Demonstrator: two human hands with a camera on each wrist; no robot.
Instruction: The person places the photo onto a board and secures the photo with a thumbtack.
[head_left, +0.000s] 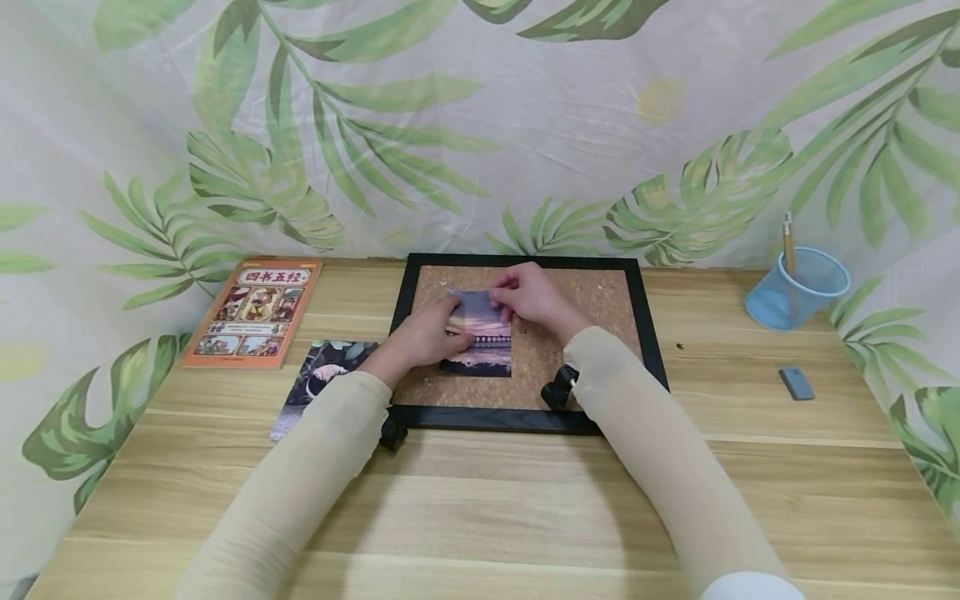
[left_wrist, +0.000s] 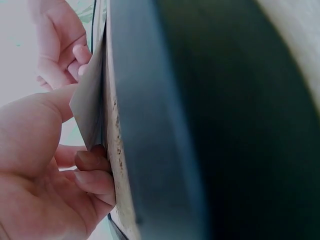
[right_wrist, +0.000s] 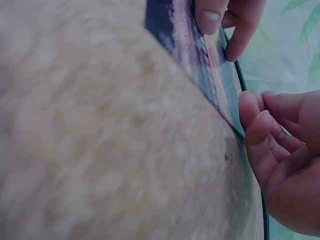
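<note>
A photo of a pier under a purple sky lies on a black-framed corkboard, left of the board's middle. My left hand pinches its left side; in the left wrist view the photo edge stands off the cork there. At the photo's upper right corner is my right hand, thumb and index fingertips brought together. In the right wrist view the right hand shows curled fingers beside that corner; whatever may sit between the fingertips is hidden.
A second photo lies left of the board, partly under the left forearm. Farther left is an orange book. On the right are a tiny dark pin-like piece, a blue-grey block and a blue mesh cup holding a pencil.
</note>
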